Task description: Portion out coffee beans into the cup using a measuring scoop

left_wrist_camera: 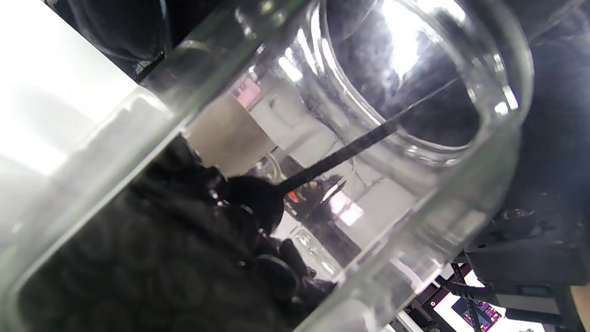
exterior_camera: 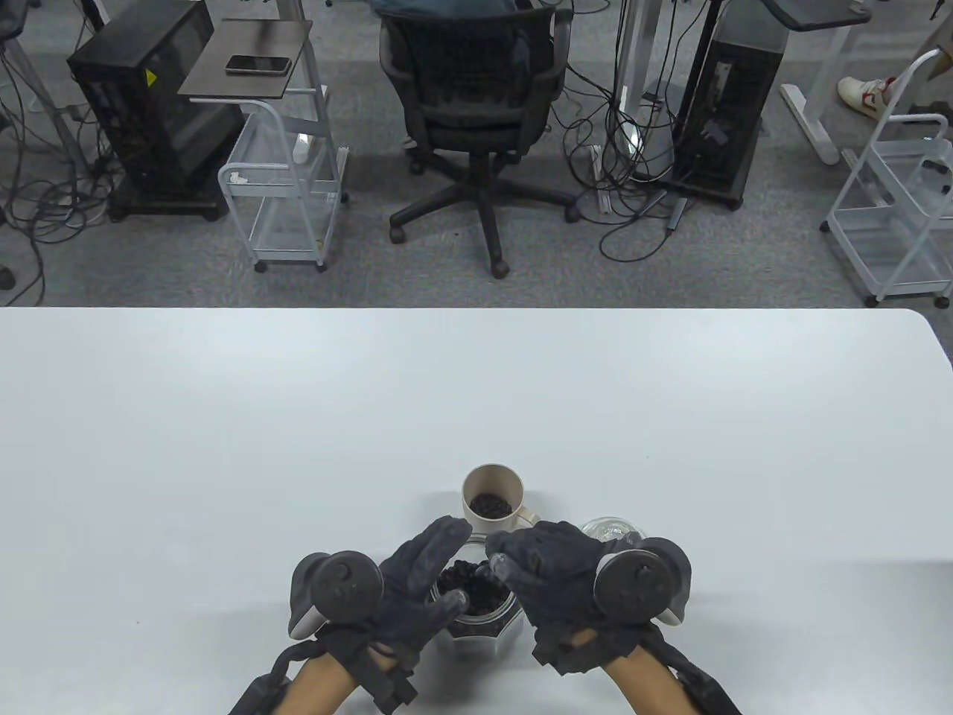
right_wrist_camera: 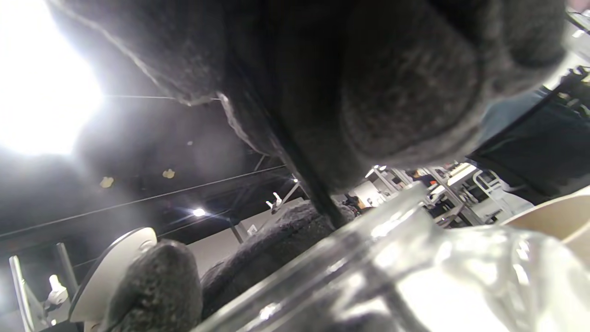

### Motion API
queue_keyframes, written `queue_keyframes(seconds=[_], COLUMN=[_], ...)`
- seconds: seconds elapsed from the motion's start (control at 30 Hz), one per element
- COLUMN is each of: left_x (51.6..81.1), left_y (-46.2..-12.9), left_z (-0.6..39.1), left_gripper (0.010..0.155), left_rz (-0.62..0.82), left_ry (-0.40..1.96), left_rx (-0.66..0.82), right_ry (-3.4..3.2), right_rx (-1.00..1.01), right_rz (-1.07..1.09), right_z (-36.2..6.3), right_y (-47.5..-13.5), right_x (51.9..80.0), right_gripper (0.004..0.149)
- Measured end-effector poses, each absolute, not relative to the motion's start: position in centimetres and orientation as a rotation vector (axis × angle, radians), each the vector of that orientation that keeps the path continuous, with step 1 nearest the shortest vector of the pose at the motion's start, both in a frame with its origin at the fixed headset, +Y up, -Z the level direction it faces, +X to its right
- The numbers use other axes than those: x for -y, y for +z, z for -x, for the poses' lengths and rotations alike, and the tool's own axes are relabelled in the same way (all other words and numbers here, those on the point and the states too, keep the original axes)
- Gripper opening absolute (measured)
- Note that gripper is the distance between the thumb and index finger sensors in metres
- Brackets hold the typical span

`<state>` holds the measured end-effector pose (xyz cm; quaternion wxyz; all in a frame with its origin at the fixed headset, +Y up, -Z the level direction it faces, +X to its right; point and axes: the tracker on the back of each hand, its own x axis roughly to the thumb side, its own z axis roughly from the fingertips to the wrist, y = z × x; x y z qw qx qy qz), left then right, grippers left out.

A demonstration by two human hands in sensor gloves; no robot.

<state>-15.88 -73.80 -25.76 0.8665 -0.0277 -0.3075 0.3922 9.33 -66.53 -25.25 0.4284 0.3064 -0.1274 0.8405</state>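
Observation:
A glass jar (exterior_camera: pixel 476 618) of coffee beans stands near the table's front edge. My left hand (exterior_camera: pixel 428 581) grips it from the left, fingers curled round its wall. My right hand (exterior_camera: pixel 525 562) hovers over the jar's mouth and pinches the thin black handle of the measuring scoop (left_wrist_camera: pixel 258 200). Through the glass in the left wrist view, the scoop's bowl sits in the dark beans (left_wrist_camera: pixel 152 258). The right wrist view shows the handle (right_wrist_camera: pixel 302 177) running down from my fingers to the jar rim (right_wrist_camera: pixel 368 258). Just behind the jar, a beige cup (exterior_camera: pixel 491 497) holds some beans.
A clear glass lid (exterior_camera: pixel 612 530) lies on the white table (exterior_camera: pixel 223 447) just behind my right hand. Beyond the table's far edge are an office chair (exterior_camera: pixel 476 112), wire carts and computer towers on the floor.

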Motion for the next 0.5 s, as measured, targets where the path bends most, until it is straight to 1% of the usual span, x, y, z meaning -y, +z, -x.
queue_keyframes(seconds=[0.17, 0.5], left_x=[73.8, 73.8], left_y=[-25.8, -25.8], left_z=[15.9, 15.9], left_gripper=[0.088, 0.088], left_rz=[0.060, 0.063], left_ry=[0.823, 0.825], left_rx=[0.642, 0.640], right_ry=[1.987, 1.761], right_rx=[0.218, 0.109], right_rz=[-0.600, -0.249], right_z=[-10.2, -12.1], right_y=[-26.2, -27.4], right_x=[67.7, 70.0], right_gripper=[0.039, 0.039])
